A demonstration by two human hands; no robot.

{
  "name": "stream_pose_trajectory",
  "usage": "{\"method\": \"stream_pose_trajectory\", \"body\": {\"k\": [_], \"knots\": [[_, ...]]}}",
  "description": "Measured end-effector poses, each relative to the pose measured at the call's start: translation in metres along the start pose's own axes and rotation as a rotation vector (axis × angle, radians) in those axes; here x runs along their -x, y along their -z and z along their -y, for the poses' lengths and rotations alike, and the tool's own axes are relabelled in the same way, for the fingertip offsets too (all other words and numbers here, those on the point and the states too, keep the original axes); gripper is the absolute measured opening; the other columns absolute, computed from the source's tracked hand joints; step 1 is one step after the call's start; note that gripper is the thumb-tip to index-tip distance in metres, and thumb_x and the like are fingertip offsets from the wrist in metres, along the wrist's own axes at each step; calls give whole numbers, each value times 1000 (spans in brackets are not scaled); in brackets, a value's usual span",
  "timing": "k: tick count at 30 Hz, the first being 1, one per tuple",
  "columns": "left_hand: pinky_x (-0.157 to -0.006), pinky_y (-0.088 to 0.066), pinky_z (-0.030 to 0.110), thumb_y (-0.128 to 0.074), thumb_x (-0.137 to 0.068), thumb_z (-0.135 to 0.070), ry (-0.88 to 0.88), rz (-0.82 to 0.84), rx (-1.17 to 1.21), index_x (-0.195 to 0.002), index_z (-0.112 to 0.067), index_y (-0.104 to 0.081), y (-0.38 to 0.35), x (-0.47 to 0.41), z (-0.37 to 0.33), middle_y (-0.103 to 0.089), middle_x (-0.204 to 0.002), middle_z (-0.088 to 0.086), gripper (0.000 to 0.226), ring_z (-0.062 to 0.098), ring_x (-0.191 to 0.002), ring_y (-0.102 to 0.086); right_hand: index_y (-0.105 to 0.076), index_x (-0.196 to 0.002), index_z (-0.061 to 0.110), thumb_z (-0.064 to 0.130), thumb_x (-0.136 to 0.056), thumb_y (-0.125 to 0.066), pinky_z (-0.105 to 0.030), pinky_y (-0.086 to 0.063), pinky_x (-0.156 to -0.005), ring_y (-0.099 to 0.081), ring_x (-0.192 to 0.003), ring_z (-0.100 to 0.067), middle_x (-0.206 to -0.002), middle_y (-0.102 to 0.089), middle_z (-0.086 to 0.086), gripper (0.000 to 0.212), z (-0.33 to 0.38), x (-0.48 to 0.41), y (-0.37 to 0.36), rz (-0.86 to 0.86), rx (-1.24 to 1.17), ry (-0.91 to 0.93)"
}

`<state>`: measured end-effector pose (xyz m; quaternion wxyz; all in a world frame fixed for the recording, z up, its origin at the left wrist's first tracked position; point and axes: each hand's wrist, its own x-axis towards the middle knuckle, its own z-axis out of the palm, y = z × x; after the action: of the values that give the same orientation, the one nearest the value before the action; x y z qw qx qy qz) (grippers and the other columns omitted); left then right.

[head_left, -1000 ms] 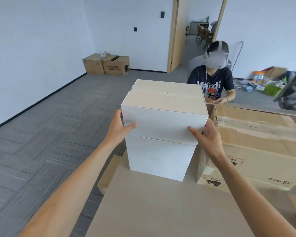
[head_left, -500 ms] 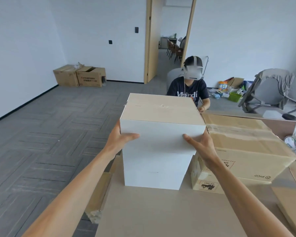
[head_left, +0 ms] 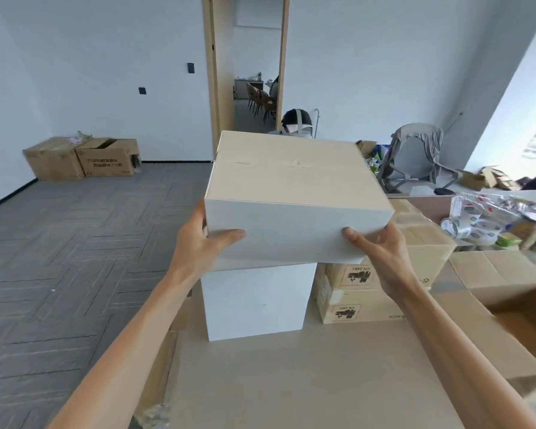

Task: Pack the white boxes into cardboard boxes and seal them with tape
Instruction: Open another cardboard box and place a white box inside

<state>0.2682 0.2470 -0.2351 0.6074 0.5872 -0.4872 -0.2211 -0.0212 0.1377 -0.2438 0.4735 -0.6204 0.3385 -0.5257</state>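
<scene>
Here the upper white box (head_left: pixel 294 212) is gripped at its near corners by the left hand (head_left: pixel 198 243) and the right hand (head_left: pixel 381 255), thumbs on its front face, above the lower white box (head_left: pixel 257 301), which stands just beside stacked, closed cardboard boxes (head_left: pixel 365 308).

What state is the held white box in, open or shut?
Shut. The white box has a flat, closed top with a seam across it.
</scene>
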Motion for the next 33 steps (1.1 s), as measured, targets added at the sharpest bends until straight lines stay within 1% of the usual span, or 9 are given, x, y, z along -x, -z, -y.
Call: {"method": "stream_pose_trajectory", "body": {"k": [2,5,11,16,19,22,24,30,33], "knots": [[-78,-49,9,-83,-75,-17,-38,35,10,-132,-31,-51,-14,5,-12,-68,-108,-21,67,-7,-101,-62,-56,-129,18,29,-74,-84,-50,-45,-105,-61,-119,-21,-126,-67,-1,62,8,13,19,-40,12,29],[-84,-50,15,-82,-75,-19,-66,102,42,-135,-35,-47,-47,14,-26,-67,-111,-21,71,-3,-106,-61,-54,-129,21,21,-77,-82,-53,-43,-107,-59,-122,-22,-129,-65,-3,60,22,34,57,-122,14,61],[-80,-50,13,-84,-74,-24,-122,240,54,-132,-35,-49,-157,37,-61,-65,-112,-14,70,-2,-106,-58,-45,-138,18,20,-78,-81,-54,-44,-105,-59,-122,-22,-131,-63,-2,70,41,83,169,-241,31,91],[-90,-53,22,-83,-74,-17,-181,368,110,-135,-32,-48,-296,76,-94,-66,-107,-27,72,-8,-104,-59,-45,-137,30,31,-72,-81,-50,-48,-101,-58,-119,-15,-129,-62,7,74,54,126,305,-383,138,81],[-96,-51,31,-84,-74,-15,-207,448,137,-127,-51,-49,-377,101,-108,-65,-114,-24,73,-4,-110,-59,-49,-132,32,38,-66,-82,-48,-49,-101,-61,-114,-11,-124,-64,9,74,58,151,385,-473,161,56],[-96,-52,42,-86,-72,-21,-169,519,139,-128,-38,-53,-448,120,-110,-67,-117,-15,67,5,-111,-61,-50,-132,30,27,-70,-82,-47,-48,-103,-61,-115,-12,-124,-65,8,70,52,174,450,-540,170,36],[-94,-53,44,-87,-69,-28,-131,532,120,-123,-40,-54,-485,129,-108,-67,-114,-15,64,5,-108,-62,-51,-130,30,18,-74,-83,-48,-47,-104,-62,-116,-12,-124,-66,8,66,46,184,485,-554,170,11],[-87,-54,30,-86,-71,-23,-35,593,92,-127,-29,-53,-576,137,-99,-67,-107,-18,66,-9,-94,-62,-50,-132,31,22,-69,-86,-53,-47,-103,-62,-118,-19,-127,-65,1,73,19,187,563,-586,146,-75],[-85,-53,28,-86,-71,-29,-37,616,88,-123,-39,-53,-620,131,-85,-67,-106,-22,62,-4,-101,-62,-50,-130,30,23,-66,-85,-45,-51,-98,-63,-114,-17,-124,-66,2,73,6,174,596,-613,173,-109]]}}
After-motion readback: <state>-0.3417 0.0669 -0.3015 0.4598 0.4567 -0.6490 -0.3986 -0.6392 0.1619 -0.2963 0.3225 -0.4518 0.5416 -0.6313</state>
